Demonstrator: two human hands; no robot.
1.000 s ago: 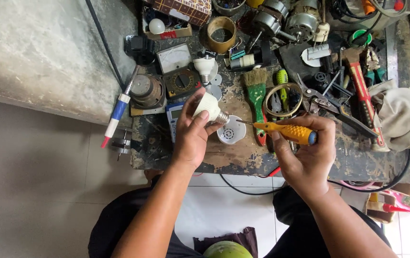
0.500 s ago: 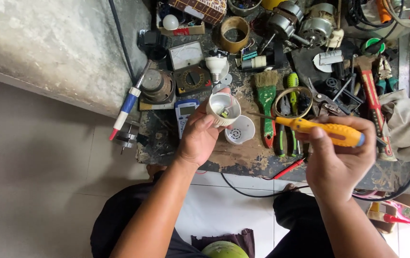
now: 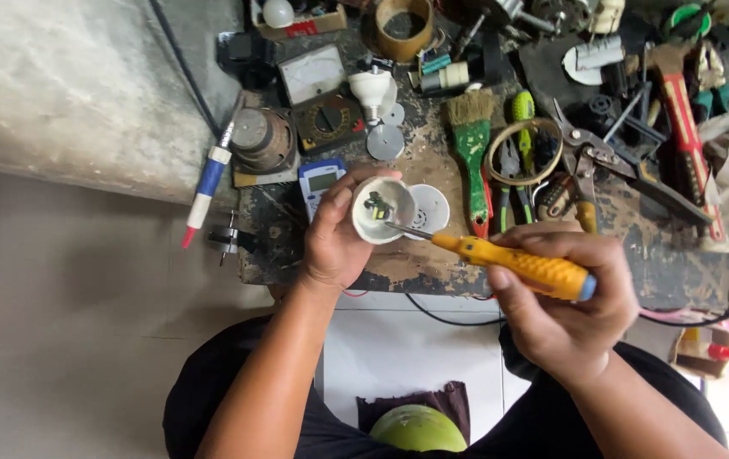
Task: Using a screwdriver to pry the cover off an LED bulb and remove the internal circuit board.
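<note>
A: Head view. What differs from half a second back?

B: The yellow screwdriver was held away to the right of the white bulb housing, tip clear of it. Now its metal tip sits inside the housing's open mouth, by the small circuit part within. The housing itself has barely shifted; it remains near the workbench's front edge, lifted just above it.

A: And the hands?

B: The left hand is wrapped around the housing, thumb and fingers closed on its rim. The right hand is clenched around the screwdriver's handle, out past the bench's front edge.

A: What lies around them?

B: Just behind the housing lies 1 white round cap, touching it as seen from here. Left of the left hand is 1 blue-and-white meter. Right of the cap lies 1 green-handled paintbrush, then 1 ring of tape with a green screwdriver beneath it. Pliers lie behind the right hand, and 1 red-handled hammer towards the right edge.

A: Anything blocking?

B: The left fingers hide the housing's near side; the right hand covers the screwdriver's grip. 1 red, white and blue pen-shaped tool hangs off the left edge.
</note>
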